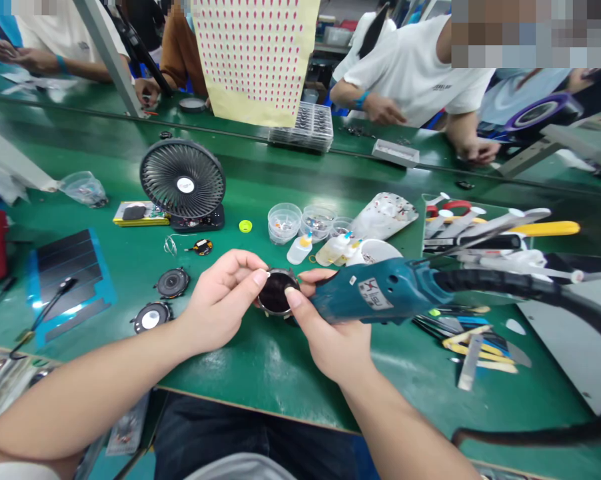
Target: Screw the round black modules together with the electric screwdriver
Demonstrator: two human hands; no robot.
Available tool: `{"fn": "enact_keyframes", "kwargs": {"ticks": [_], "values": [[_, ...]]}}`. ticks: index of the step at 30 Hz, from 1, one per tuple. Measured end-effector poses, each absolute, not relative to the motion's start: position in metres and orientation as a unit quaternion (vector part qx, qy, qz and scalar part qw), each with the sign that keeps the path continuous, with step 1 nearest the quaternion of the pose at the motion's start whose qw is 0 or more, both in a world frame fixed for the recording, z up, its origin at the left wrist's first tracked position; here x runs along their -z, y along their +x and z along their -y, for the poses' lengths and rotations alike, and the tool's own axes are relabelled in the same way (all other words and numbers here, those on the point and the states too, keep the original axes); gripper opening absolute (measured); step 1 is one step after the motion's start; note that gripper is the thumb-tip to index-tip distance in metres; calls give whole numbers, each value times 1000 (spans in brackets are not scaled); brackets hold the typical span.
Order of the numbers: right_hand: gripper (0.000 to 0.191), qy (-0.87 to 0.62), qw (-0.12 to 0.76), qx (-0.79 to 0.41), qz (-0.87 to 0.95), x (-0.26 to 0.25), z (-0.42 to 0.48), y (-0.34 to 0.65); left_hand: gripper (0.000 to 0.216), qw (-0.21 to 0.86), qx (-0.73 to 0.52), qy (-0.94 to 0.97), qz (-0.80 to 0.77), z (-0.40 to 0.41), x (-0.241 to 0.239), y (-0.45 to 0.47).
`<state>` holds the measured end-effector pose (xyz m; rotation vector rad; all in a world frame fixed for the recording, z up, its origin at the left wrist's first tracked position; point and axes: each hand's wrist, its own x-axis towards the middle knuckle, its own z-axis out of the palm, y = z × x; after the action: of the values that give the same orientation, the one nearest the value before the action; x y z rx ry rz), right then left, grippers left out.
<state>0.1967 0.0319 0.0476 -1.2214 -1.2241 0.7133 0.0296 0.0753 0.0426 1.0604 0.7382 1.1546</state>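
A round watch case with a dark, glossy face [275,293] is between my two hands, tilted above the bench. My left hand [228,300] pinches its upper left edge between thumb and fingers; a tiny pale spot shows at the thumb tip. The thumb of my right hand [333,333] presses on the right side of the face. That same hand also holds a teal electric screwdriver [380,290], whose body points right and trails a thick black cable. Its tip is hidden behind my fingers. To the left lie two round watch parts, one black [172,283] and one with a white disc [151,318].
A black fan [183,177] stands beyond my left hand. Small tubs [284,223] and dropper bottles [299,249] are ahead. A tool holder [480,230] and loose pry tools [480,347] lie right, a blue-edged mat [70,273] left. Co-workers sit across the bench.
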Motion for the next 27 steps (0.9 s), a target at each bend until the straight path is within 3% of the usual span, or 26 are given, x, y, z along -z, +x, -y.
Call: {"fn": "enact_keyframes", "kwargs": {"ticks": [9, 17, 27], "values": [[19, -493, 614, -285, 547, -47, -29, 193, 35, 644, -456, 511, -342, -82, -50, 22], [17, -522, 566, -163, 617, -50, -28, 197, 40, 637, -431, 544, -334, -84, -54, 20], [18, -530, 544, -154, 632, -46, -27, 200, 45, 658, -421, 518, -348, -84, -55, 19]]}}
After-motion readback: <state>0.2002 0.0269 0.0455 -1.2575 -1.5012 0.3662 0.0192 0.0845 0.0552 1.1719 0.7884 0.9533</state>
